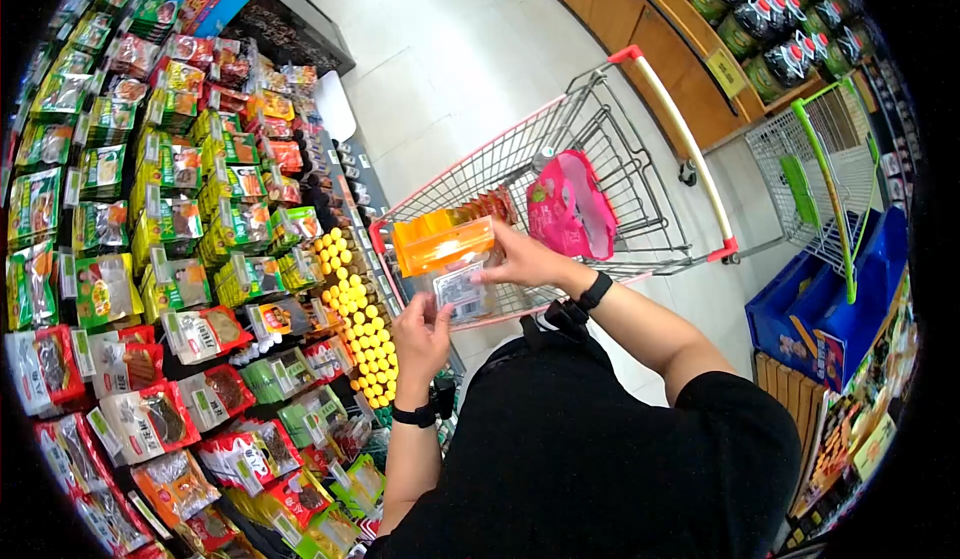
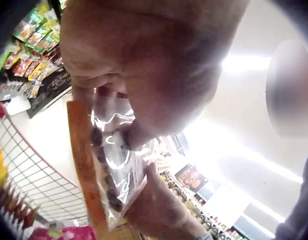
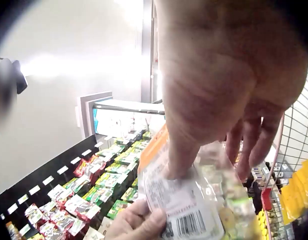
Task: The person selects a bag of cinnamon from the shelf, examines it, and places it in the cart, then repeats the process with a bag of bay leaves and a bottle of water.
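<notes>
A clear packet with an orange top band [image 1: 447, 247] is between both hands, its white label [image 1: 458, 292] facing up. My right hand [image 1: 527, 259] grips its right side, thumb across the label. My left hand [image 1: 421, 342] pinches its lower left edge. In the right wrist view, a barcode [image 3: 190, 223] shows beside the left hand's thumb [image 3: 155, 220]. Dark pieces [image 2: 110, 187] show through the clear film in the left wrist view. Just beyond the packet, other orange and reddish packets [image 1: 490, 206] stand in the cart.
A wire shopping cart [image 1: 640, 174] stands ahead, holding a pink bag [image 1: 572, 204]. Hanging packets [image 1: 180, 269] fill the left shelves, with yellow-capped items [image 1: 370, 354] beside them. A second cart [image 1: 800, 169] and blue bins [image 1: 800, 309] stand at right, below large bottles [image 1: 790, 59].
</notes>
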### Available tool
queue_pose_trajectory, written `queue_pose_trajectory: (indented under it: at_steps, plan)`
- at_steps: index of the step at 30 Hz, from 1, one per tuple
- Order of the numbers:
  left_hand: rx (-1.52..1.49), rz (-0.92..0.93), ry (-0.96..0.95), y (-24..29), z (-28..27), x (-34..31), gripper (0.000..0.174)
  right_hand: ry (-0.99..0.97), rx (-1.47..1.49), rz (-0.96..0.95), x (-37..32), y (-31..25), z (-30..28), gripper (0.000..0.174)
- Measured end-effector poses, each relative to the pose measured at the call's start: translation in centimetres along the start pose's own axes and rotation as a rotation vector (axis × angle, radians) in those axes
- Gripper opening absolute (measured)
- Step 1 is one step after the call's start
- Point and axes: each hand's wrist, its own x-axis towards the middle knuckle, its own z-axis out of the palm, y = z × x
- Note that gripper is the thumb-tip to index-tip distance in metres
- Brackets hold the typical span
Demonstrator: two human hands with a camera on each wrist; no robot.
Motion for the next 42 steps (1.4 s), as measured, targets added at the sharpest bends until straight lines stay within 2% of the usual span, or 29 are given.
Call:
queue_pose_trajectory:
  at_steps: [1,2,4,7,10,11,14,16,17,19,20,22,26,28,29,32,35,38,40,42]
  plan:
    - [0.027,0.03,0.001,-0.1,0.1,0.1,0.018,0.069,-0.253,0.012,0.1,0.3,-1.0,0.08]
    - [0.054,0.059,0.006,-0.2,0.2,0.1,0.017,0.159,-0.381,-0.099,-0.1,0.5,-1.5,0.081]
    - [0.086,0.082,-0.033,-0.9,0.4,-0.2,0.015,0.139,-0.559,-0.229,0.0,-1.7,-2.4,0.077]
    - [0.105,0.1,-0.078,-1.5,0.7,-0.8,0.013,-0.251,-0.497,-0.064,0.1,-1.3,-3.1,0.059]
    - [0.103,0.144,-0.104,-2.7,0.4,-0.6,0.012,-0.478,-0.795,0.163,0.6,-2.5,-1.0,0.037]
    - [0.1,0.158,-0.109,-3.3,0.2,-0.7,0.012,-0.445,-0.835,0.104,0.4,-1.7,-0.1,0.026]
    - [0.039,0.132,-0.128,-6.0,-0.7,-1.1,0.014,-0.458,-0.94,-0.008,0.8,1.6,2.2,0.027]
    - [-0.04,0.082,-0.156,-8.1,-1.7,-1.3,0.018,-0.443,-0.917,0.037,1.3,2.2,4.1,0.03]
    - [-0.008,0.149,0.025,-9.7,-2.6,-1.6,0.025,-0.437,-0.91,0.077,2.1,2.5,6.0,0.029]
    - [-0.117,0.049,0.124,-12.0,-3.7,-1.8,0.03,-0.435,-0.954,0.151,3.0,3.4,7.5,0.033]
    - [-0.172,-0.01,0.172,-13.4,-4.2,-2.3,0.032,-0.39,-0.971,0.204,3.4,4.6,8.1,0.035]
    - [-0.056,0.053,0.275,-16.5,-5.7,-2.5,0.029,-0.32,-1.002,0.311,4.2,7.8,8.9,0.038]
    - [-0.218,-0.089,0.305,-20.4,-9.0,-3.8,0.02,-0.188,-1.062,0.42,5.9,15.2,9.8,0.032]
    - [-0.216,-0.102,0.28,-22.3,-10.7,-4.9,0.015,-0.187,-1.044,0.428,6.4,21.4,9.2,0.027]
    - [-0.217,-0.136,0.268,-23.5,-11.1,-5.7,0.014,-0.242,-1.081,0.418,7.3,22.2,9.8,0.026]
    - [-0.222,-0.236,0.21,-26.4,-11.8,-8.7,0.013,-0.364,-1.027,0.675,9.2,29.3,10.6,0.04]
    - [-0.201,-0.3,0.136,-28.0,-12.6,-11.4,0.009,-0.445,-0.995,0.771,11.2,33.0,13.4,0.047]
    - [-0.157,-0.381,0.038,-29.0,-13.4,-12.7,0.008,-0.249,-1.022,0.945,11.4,38.8,15.6,0.056]
    - [-0.161,-0.389,-0.014,-29.7,-13.7,-13.2,0.011,-0.19,-0.908,1.095,11.6,41.2,16.1,0.056]
    - [-0.198,-0.408,-0.06,-29.9,-14.1,-13.2,0.012,-0.169,-0.898,1.106,11.2,42.8,16.9,0.054]
